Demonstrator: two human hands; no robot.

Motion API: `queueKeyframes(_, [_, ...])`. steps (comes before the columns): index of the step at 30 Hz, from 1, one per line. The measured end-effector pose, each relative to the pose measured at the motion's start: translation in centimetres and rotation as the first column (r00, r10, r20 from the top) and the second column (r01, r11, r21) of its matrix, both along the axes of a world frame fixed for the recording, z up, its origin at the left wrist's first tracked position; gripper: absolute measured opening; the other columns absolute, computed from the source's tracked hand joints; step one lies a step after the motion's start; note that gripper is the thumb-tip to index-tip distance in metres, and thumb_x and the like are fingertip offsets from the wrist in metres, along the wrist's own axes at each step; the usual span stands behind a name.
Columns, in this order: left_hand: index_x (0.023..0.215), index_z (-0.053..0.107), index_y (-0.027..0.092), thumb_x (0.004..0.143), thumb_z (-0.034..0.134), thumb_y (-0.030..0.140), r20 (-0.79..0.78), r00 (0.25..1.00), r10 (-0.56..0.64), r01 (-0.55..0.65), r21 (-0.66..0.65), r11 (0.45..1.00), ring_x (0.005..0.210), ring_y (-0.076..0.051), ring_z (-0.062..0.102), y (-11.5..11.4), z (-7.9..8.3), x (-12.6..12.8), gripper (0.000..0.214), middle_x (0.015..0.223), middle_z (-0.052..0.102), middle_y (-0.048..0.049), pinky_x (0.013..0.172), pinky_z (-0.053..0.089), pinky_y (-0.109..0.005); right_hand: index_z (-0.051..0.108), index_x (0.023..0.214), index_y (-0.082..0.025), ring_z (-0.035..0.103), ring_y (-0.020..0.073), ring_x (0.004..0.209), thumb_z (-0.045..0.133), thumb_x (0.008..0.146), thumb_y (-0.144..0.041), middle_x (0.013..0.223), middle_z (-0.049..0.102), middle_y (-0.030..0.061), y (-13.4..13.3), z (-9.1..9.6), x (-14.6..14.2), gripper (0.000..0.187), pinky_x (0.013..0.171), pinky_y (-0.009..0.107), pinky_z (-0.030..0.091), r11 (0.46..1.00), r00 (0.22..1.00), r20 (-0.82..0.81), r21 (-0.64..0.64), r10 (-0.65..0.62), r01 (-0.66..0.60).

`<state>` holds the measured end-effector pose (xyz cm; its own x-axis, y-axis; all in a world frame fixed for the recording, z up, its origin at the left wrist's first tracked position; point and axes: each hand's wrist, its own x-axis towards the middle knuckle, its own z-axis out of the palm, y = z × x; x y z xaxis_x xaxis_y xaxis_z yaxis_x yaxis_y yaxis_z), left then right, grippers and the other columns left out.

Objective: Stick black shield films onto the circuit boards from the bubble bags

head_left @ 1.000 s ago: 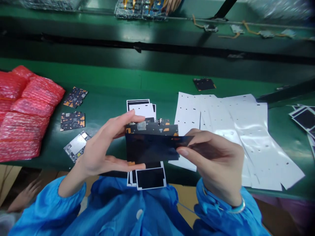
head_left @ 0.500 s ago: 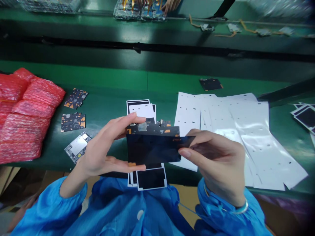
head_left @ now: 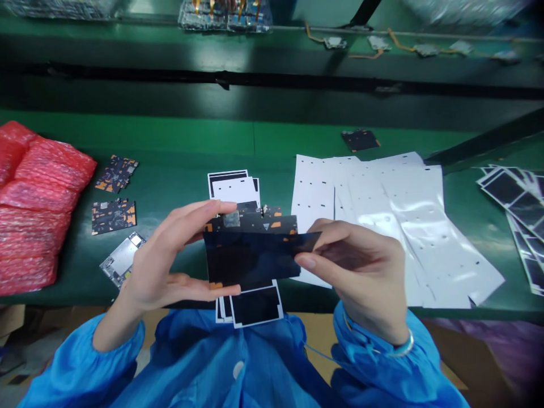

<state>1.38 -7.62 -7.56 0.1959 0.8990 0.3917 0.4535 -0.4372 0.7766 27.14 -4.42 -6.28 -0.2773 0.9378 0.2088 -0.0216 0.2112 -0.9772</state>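
Note:
My left hand (head_left: pixel 170 255) holds a dark circuit board (head_left: pixel 255 221) by its top and bottom edges, thumb below and fingers above. Between thumb and forefinger, my right hand (head_left: pixel 361 272) pinches the right end of a thin black film sheet (head_left: pixel 250 258) that lies over the front of the board. Both are held above the front edge of the green bench (head_left: pixel 187 175). Under them lies a stack of white-bordered black stickers (head_left: pixel 255 306), which overhangs the bench edge.
Red bubble-wrap bags (head_left: pixel 34 209) are piled at the left. Three circuit boards (head_left: pixel 114 215) lie beside them. White backing sheets (head_left: pixel 395 221) spread to the right, with more black stickers (head_left: pixel 514 204) at the far right. Another board (head_left: pixel 360 139) lies behind; parts (head_left: pixel 225 14) sit on the far shelf.
The view has shifted slightly to the right, so everything sits a little further left. My hands keep the same grip on the board and the film. A hand at the far shelf is gone.

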Motion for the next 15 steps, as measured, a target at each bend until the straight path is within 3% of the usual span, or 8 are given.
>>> queueKeyframes(3, [0.154, 0.041, 0.036, 0.074, 0.089, 0.034, -0.021, 0.993, -0.117, 0.118, 0.245, 0.962, 0.128, -0.026, 0.062, 0.5, -0.2, 0.1, 0.094, 0.143, 0.061, -0.0076, 0.092, 0.065, -0.033, 0.069, 0.078, -0.023, 0.06, 0.0105, 0.058, 0.08, 0.079, -0.009, 0.067, 0.064, -0.0043, -0.1, 0.0, -0.2, 0.017, 0.05, 0.023, 0.051, 0.999, 1.0, 0.022, 0.032, -0.006, 0.005])
queueKeyframes(5, [0.147, 0.052, 0.033, 0.075, 0.088, 0.026, -0.085, 0.988, -0.131, 0.151, 0.322, 0.935, 0.126, -0.023, 0.063, 0.6, -0.1, 0.1, 0.081, 0.146, 0.056, -0.0069, 0.099, 0.063, -0.031, 0.069, 0.08, -0.023, 0.062, 0.0108, 0.06, 0.079, 0.081, -0.01, 0.069, 0.065, -0.0041, -0.2, 0.0, -0.5, 0.016, 0.052, 0.023, 0.053, 0.995, 0.997, 0.078, 0.097, -0.031, 0.023])
queueKeyframes(8, [0.127, 0.069, 0.032, 0.083, 0.081, 0.023, -0.194, 0.973, -0.126, 0.171, 0.235, 0.957, 0.121, -0.021, 0.066, 0.6, 0.3, 0.0, 0.047, 0.143, 0.056, -0.0043, 0.102, 0.062, -0.032, 0.072, 0.087, -0.023, 0.07, 0.0142, 0.069, 0.073, 0.088, -0.013, 0.078, 0.074, -0.0003, -0.2, 0.0, -0.3, 0.01, 0.059, 0.025, 0.057, 0.937, 0.941, 0.309, 0.348, -0.142, 0.027])
queueKeyframes(10, [0.119, 0.073, 0.029, 0.086, 0.077, 0.024, -0.267, 0.945, -0.186, 0.241, 0.19, 0.952, 0.123, -0.023, 0.065, 1.4, 0.5, -0.1, 0.033, 0.14, 0.056, -0.0054, 0.104, 0.061, -0.035, 0.074, 0.091, -0.02, 0.074, 0.0172, 0.071, 0.066, 0.095, -0.016, 0.083, 0.079, 0.0036, 0.2, -0.4, 0.4, 0.01, 0.058, 0.027, 0.056, 0.847, 0.819, 0.486, 0.531, -0.304, -0.001])
queueKeyframes(12, [0.111, 0.074, 0.024, 0.089, 0.074, 0.024, -0.313, 0.915, -0.256, 0.332, 0.22, 0.917, 0.127, -0.023, 0.062, 3.8, 0.3, -0.1, 0.023, 0.139, 0.054, -0.0082, 0.107, 0.058, -0.037, 0.076, 0.089, -0.017, 0.074, 0.0196, 0.064, 0.059, 0.1, -0.024, 0.079, 0.079, 0.0064, 0.8, -1.4, 1.2, 0.022, 0.052, 0.029, 0.053, 0.778, 0.661, 0.581, 0.629, -0.475, 0.007])
queueKeyframes(13, [0.108, 0.075, 0.021, 0.09, 0.072, 0.025, -0.319, 0.911, -0.262, 0.347, 0.247, 0.905, 0.129, -0.023, 0.06, 5.7, -0.1, 0.0, 0.019, 0.138, 0.054, -0.0095, 0.109, 0.057, -0.039, 0.077, 0.09, -0.016, 0.074, 0.0208, 0.061, 0.057, 0.101, -0.03, 0.076, 0.079, 0.0076, 1.1, -2.1, 1.5, 0.027, 0.051, 0.03, 0.054, 0.768, 0.603, 0.605, 0.64, -0.52, 0.02])
queueKeyframes(15, [0.108, 0.074, 0.018, 0.09, 0.072, 0.03, -0.312, 0.929, -0.201, 0.291, 0.276, 0.916, 0.136, -0.026, 0.054, 10.5, -1.3, 0.4, 0.022, 0.14, 0.052, -0.0124, 0.113, 0.052, -0.045, 0.077, 0.105, -0.014, 0.078, 0.0268, 0.076, 0.059, 0.1, -0.042, 0.088, 0.081, 0.0125, 1.6, -4.1, 1.5, 0.034, 0.064, 0.037, 0.062, 0.807, 0.59, 0.66, 0.591, -0.465, -0.025])
